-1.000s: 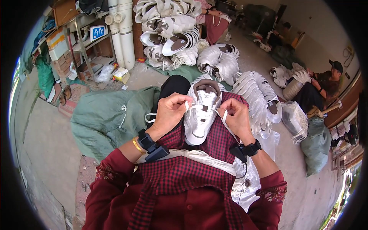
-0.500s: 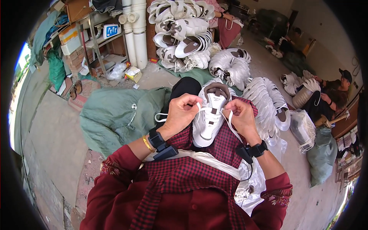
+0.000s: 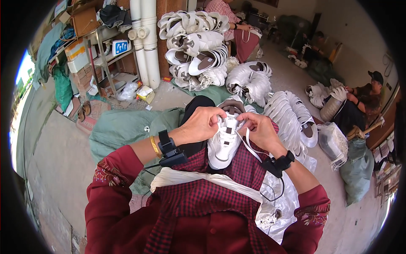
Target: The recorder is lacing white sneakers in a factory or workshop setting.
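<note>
A white sneaker (image 3: pixel 222 151) with a brown collar rests in my lap, its toe toward me and its tongue facing up. My left hand (image 3: pixel 199 125) is closed, thumb and fingers pinching the left edge of its opening near the top eyelets. Whether a lace end is between those fingers is hidden. On the opposite edge my right hand (image 3: pixel 263 133) is closed too, with a white shoelace (image 3: pixel 250 146) caught in its fingers and hanging down beside the shoe. Lace rows cross the tongue below both hands.
Stacked white sneakers (image 3: pixel 201 46) stand ahead, and more rows of sneakers (image 3: pixel 292 118) lie to the right. A green sack (image 3: pixel 122 131) spreads at my left. A clear bag (image 3: pixel 332 142) and a cluttered metal shelf (image 3: pixel 105 59) are farther out. Other people sit behind the piles.
Both hands have moved up the sneaker toward its collar, from holding lace ends out at either side to pinching the opening's edges. The left lace loop no longer shows. My view has tilted slightly.
</note>
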Tool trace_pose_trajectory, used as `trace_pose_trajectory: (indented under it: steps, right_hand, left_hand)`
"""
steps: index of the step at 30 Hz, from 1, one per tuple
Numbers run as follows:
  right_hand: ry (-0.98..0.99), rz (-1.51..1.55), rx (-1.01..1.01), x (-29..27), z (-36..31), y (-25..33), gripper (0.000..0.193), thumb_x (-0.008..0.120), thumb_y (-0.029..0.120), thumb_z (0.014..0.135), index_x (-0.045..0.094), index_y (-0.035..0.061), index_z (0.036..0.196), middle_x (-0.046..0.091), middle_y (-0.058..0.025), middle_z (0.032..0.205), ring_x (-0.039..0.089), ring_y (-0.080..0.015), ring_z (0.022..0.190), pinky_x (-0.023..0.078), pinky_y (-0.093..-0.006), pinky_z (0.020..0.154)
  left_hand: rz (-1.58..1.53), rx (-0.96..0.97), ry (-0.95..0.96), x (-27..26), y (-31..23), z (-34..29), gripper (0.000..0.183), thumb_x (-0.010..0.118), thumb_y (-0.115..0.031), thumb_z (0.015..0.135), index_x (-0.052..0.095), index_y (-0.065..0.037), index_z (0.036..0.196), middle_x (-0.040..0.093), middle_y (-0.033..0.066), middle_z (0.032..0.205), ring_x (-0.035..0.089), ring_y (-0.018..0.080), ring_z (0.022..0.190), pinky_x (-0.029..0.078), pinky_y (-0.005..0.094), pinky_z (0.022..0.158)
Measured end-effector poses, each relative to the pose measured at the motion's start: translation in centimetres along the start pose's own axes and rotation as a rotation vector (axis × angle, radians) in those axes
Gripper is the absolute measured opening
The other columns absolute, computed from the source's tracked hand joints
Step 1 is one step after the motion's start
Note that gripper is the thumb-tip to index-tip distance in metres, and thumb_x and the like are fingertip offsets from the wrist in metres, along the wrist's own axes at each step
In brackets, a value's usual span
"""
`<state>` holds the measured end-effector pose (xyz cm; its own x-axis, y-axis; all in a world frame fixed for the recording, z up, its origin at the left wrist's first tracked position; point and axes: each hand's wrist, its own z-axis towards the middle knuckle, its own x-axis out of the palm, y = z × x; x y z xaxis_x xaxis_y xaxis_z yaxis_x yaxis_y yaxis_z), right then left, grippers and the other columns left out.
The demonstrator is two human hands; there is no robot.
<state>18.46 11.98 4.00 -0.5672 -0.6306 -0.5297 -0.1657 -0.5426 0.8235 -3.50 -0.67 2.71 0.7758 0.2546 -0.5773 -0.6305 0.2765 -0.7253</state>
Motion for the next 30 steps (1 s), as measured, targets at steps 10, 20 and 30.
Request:
trace_pose_trajectory:
  steps: [10, 20, 30]
  right_hand:
    - [0.221, -0.768, -0.587, -2.3, 2.6, 3.5, 0.026, 0.072, -0.004, 0.069, 0.069, 0.0034, 0.094, 0.064, -0.0133, 0.089, 0.064, -0.0348, 0.087, 0.052, -0.0450, 0.075]
    - [0.185, -0.287, -0.270, 2.0, 5.4, 3.0, 0.022, 0.077, 0.004, 0.075, 0.057, 0.0003, 0.082, 0.065, -0.0123, 0.078, 0.068, -0.0255, 0.073, 0.055, -0.0360, 0.068]
    - [-0.024, -0.583, -0.461, -2.9, 5.0, 3.8, 0.016, 0.065, -0.005, 0.072, 0.051, 0.0014, 0.077, 0.053, -0.0147, 0.067, 0.058, -0.0338, 0.074, 0.045, -0.0436, 0.065]
  left_hand:
    - [0.359, 0.341, 0.433, -3.4, -0.4, 4.6, 0.017, 0.063, 0.007, 0.071, 0.063, -0.001, 0.085, 0.051, 0.0139, 0.095, 0.058, 0.0342, 0.090, 0.046, 0.0419, 0.076]
    - [0.148, 0.379, 0.195, -2.8, 1.5, 2.2, 0.019, 0.076, -0.001, 0.078, 0.060, -0.003, 0.087, 0.056, 0.0096, 0.104, 0.060, 0.0279, 0.099, 0.049, 0.0377, 0.087]
    - [0.120, 0.385, 0.200, -3.2, 1.9, 2.3, 0.025, 0.071, 0.002, 0.077, 0.068, -0.004, 0.102, 0.057, 0.0084, 0.109, 0.061, 0.0250, 0.101, 0.052, 0.0346, 0.087]
